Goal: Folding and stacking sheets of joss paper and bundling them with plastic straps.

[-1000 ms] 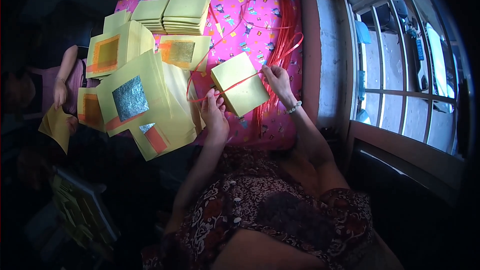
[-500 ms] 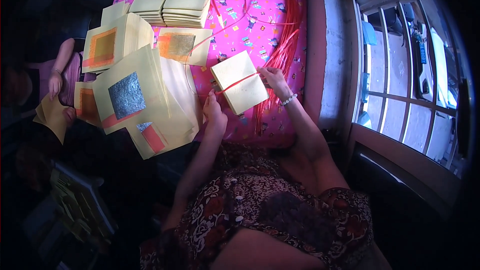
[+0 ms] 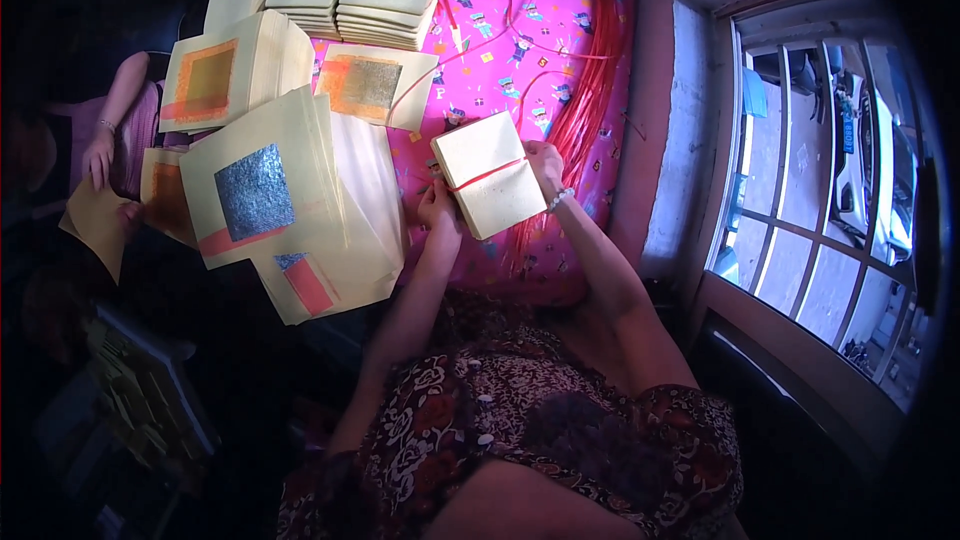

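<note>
A square bundle of cream-yellow paper (image 3: pixel 497 202) is held tilted above the pink tablecloth. A thin red strip (image 3: pixel 490 175) crosses its middle from edge to edge. My left hand (image 3: pixel 438 209) is closed at the bundle's left edge, fingertips partly tucked behind it. At the opposite edge, near the end of the strip, my right hand (image 3: pixel 545 168) is also closed, its fingers bent against the paper. Whatever lies under the bundle, including the strip's ends, is hidden.
Large cream sheets with silver and orange squares (image 3: pixel 255 195) lie to the left. Behind are neat paper stacks (image 3: pixel 390 0). Long red strips (image 3: pixel 597 70) hang along the table's right side. A barred window (image 3: pixel 800 170) is right. At far left another person's hand (image 3: pixel 98 160) handles folded paper.
Both hands have drawn in against the bundle's edges. The right hand has moved from pulling at the strip to the bundle's side, and the strip now lies flat across.
</note>
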Action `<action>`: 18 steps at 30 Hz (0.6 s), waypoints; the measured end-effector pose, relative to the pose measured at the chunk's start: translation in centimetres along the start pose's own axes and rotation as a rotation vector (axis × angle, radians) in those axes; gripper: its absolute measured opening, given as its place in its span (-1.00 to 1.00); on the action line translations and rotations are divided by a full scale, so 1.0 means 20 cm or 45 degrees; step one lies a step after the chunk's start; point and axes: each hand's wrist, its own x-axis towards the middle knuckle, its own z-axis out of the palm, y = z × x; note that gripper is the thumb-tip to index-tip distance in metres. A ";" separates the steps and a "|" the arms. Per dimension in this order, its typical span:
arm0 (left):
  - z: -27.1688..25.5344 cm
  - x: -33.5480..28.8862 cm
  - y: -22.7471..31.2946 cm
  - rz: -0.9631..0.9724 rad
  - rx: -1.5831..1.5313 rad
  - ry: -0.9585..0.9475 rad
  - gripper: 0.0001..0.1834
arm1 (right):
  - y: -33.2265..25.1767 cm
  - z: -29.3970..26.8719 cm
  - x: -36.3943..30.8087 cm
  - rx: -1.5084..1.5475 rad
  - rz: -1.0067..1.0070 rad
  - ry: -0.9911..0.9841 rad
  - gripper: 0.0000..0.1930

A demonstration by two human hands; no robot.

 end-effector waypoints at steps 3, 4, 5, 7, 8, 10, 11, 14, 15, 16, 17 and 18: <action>-0.01 0.03 0.02 0.126 0.129 -0.026 -0.70 | -0.07 -0.02 -0.02 -0.031 0.075 -0.104 -0.62; -0.01 0.04 0.02 0.119 0.182 0.011 -0.70 | -0.08 -0.02 -0.03 -0.034 0.074 -0.108 -0.62; -0.02 0.06 0.01 0.116 0.231 0.052 -0.70 | -0.09 -0.01 -0.03 0.000 0.076 -0.134 -0.62; -0.05 0.10 0.01 0.120 0.244 0.070 -0.69 | -0.11 0.00 -0.03 0.033 0.068 -0.173 -0.62; -0.04 0.10 0.01 0.112 0.271 0.068 -0.68 | -0.07 0.00 -0.02 0.032 0.091 -0.201 -0.63; 0.00 0.10 0.01 0.046 0.282 0.099 -0.68 | -0.02 0.02 0.02 0.031 0.113 -0.230 -0.64; 0.09 0.05 0.00 -0.036 0.305 0.085 -0.68 | 0.15 0.00 0.09 0.292 0.209 -0.249 -0.65; 0.08 0.09 0.01 -0.109 0.138 0.109 -0.68 | 0.23 0.09 0.21 0.812 0.317 -0.401 -0.67; 0.03 0.14 0.00 -0.144 0.173 0.138 -0.68 | 0.16 0.12 0.18 0.934 0.386 -0.483 -0.61; 0.02 0.15 0.00 -0.147 0.173 0.152 -0.68 | 0.10 0.11 0.13 1.064 0.470 -0.538 -0.55; 0.04 0.13 0.00 -0.237 0.133 0.160 -0.68 | 0.06 0.06 0.08 1.200 0.557 -0.568 -0.48; 0.05 0.13 0.00 -0.315 0.082 0.168 -0.68 | -0.01 0.01 0.03 1.335 0.629 -0.607 -0.42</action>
